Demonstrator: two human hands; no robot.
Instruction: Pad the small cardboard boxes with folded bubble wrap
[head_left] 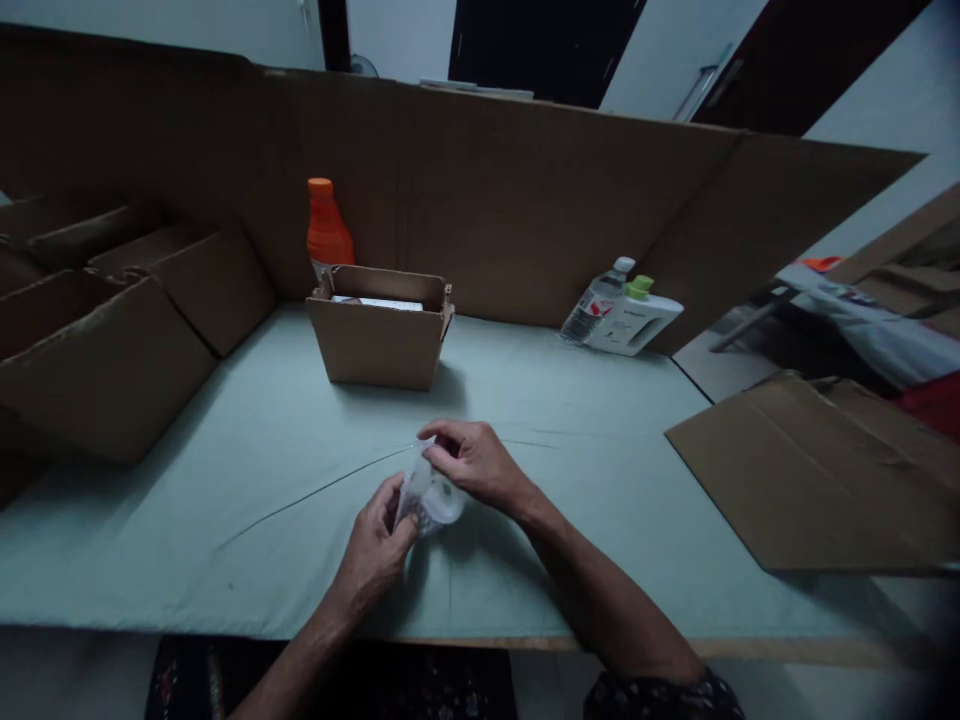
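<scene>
Both my hands meet over the pale green table cover (225, 480) near the front edge. My left hand (373, 552) grips the lower side of a small clear plastic packet (429, 497) with something pale inside. My right hand (474, 462) pinches the packet's upper edge with thumb and fingers closed. The packet is held just above the cloth. What is inside the packet is too small to name.
An open small cardboard box (381, 330) stands behind my hands, an orange bottle (327, 228) behind it. A clear water bottle (596, 300) and a white container with green cap (636, 318) lie at the back right. Cardboard walls (525, 190) surround the table; a flat sheet (810, 470) overhangs on the right, open boxes (105, 340) on the left.
</scene>
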